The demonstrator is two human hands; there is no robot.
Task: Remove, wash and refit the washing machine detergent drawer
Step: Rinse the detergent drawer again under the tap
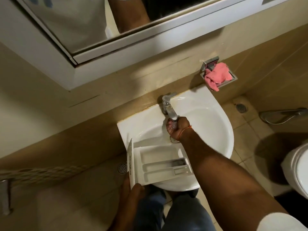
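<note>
Left of frame: a metal bar fixture (5,197) is mounted low against the tiled wall, and a round floor drain (122,167) sits just left of the basin.

Left hand (133,189): at the lower centre-left, gripping the near corner of the detergent drawer (160,162) at its front panel, thumb and fingers curled round the panel edge. The drawer is white, compartments facing up, and lies tilted across the near left rim of the sink (208,114), partly over the bowl. Lettering on the front panel is not legible.

Centre: a chrome tap (169,105) stands at the back of the sink, spout pointing toward the bowl. Right hand (176,129): reached across the bowl, cupped directly under the spout, fingers loosely bent and holding nothing; water appears to run over them. A thin orange thread circles that wrist.

Above: a mirrored cabinet (116,52) hangs on the wall.

Right: a pink cloth (217,75) lies bunched in a metal wall-mounted soap holder (233,78) just behind the sink's far corner. A second floor drain (240,107) and a hose (283,114) lie on the floor beyond. The white toilet (298,170) is at the frame edge.
</note>
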